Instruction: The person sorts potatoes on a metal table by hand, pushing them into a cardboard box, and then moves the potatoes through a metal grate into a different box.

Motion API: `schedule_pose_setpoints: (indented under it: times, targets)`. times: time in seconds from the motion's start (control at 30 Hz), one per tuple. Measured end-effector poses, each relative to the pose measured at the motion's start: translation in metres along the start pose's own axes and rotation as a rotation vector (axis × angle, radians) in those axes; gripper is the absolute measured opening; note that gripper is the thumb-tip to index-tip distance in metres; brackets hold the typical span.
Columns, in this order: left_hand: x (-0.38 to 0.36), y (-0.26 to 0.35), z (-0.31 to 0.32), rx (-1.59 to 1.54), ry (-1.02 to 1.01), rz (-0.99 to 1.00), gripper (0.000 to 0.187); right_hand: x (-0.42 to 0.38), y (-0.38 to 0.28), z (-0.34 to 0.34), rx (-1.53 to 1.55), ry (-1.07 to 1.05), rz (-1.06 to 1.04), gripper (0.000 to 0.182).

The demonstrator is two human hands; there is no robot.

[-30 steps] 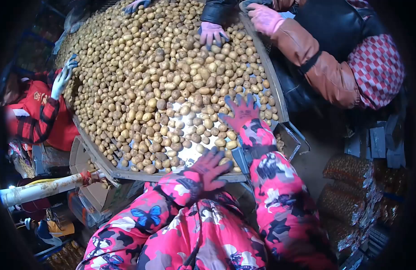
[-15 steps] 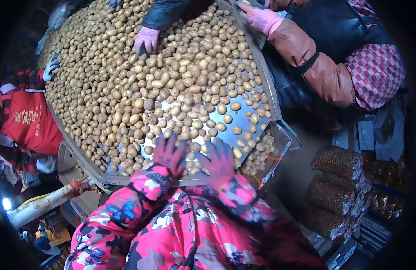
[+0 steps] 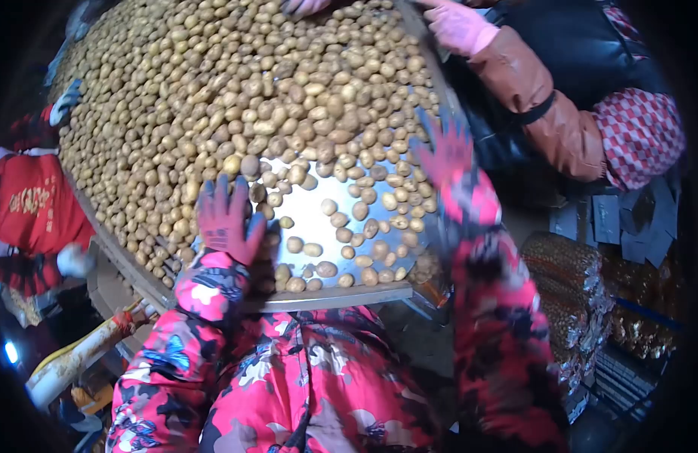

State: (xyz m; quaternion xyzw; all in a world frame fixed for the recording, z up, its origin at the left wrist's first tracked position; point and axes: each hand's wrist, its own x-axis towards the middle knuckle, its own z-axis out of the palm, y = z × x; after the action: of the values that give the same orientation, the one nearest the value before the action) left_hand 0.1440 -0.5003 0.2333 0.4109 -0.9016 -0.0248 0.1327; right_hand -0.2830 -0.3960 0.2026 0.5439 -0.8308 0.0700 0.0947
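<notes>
Red-gloved left hand [image 3: 226, 219], fingers spread flat, lies on the potatoes [image 3: 213, 98] at the near left of the metal sorting tray [image 3: 311, 219], gripping nothing. Right hand [image 3: 445, 147], likewise in a red glove and blurred, has its fingers fanned open over the potatoes at the tray's right edge. Between the two hands a bare steel patch carries scattered potatoes; beyond it the heap fills the tray. Across the right rim, a co-worker's pink glove [image 3: 458, 26] touches the tray edge. Netted sacks [image 3: 571, 279] stand at lower right.
</notes>
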Motion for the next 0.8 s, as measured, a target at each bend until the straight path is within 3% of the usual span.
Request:
schedule_pose_setpoints:
  times: [0.1,0.23,0.3,0.33,0.4,0.43,0.5,0.53,0.57,0.6,0.63,0.7,0.73,0.77,0.8]
  targets:
    - [-0.04,-0.028,-0.015,0.129,-0.22,-0.077,0.08,0.041,-0.009,0.032,0.107,-0.4,0.008,0.069]
    - [-0.063,0.031,-0.012,0.192,-0.488,-0.113,0.079,-0.036,-0.004,0.013,0.14,-0.384,-0.189,0.073]
    - [-0.065,0.044,0.017,-0.035,-0.411,0.032,0.074,-0.087,0.003,-0.008,0.087,-0.376,-0.219,0.071]
    - [-0.047,0.054,0.013,-0.261,-0.489,0.147,0.068,-0.11,0.007,-0.022,0.043,-0.37,-0.251,0.067]
    - [-0.04,0.063,0.004,-0.403,-0.446,0.247,0.064,-0.161,0.022,-0.026,0.251,-0.457,-0.096,0.064]
    - [-0.035,0.066,-0.01,-0.427,-0.382,0.264,0.064,-0.179,0.017,-0.04,0.187,-0.414,-0.035,0.063]
    - [-0.05,0.043,-0.027,-0.255,-0.206,0.063,0.066,-0.2,-0.016,-0.07,0.074,-0.324,0.096,0.06]
    - [-0.062,0.026,-0.027,-0.234,-0.207,-0.145,0.071,-0.197,-0.037,-0.076,0.288,-0.322,0.069,0.059]
    - [-0.076,0.01,-0.03,0.039,-0.211,-0.261,0.081,-0.192,-0.063,-0.078,0.501,-0.315,0.04,0.058]
    - [-0.109,-0.015,-0.019,0.147,-0.248,-0.314,0.091,-0.186,-0.097,-0.077,0.48,-0.315,-0.107,0.059]
    - [-0.122,-0.019,-0.019,0.142,-0.426,-0.475,0.096,-0.179,-0.124,-0.075,0.457,-0.313,-0.255,0.06]
    - [-0.114,0.015,-0.034,-0.064,-0.586,-0.557,0.099,-0.165,-0.138,-0.04,0.462,-0.35,-0.392,0.061]
    - [-0.103,0.043,-0.036,0.047,-0.732,-0.571,0.1,-0.16,-0.143,-0.028,0.464,-0.373,-0.455,0.062]
    - [-0.088,0.069,-0.035,0.062,-0.773,-0.608,0.102,-0.155,-0.138,-0.026,0.434,-0.37,-0.415,0.063]
    - [-0.076,0.076,-0.041,-0.136,-0.803,-0.501,0.106,-0.148,-0.122,-0.026,0.397,-0.366,-0.38,0.063]
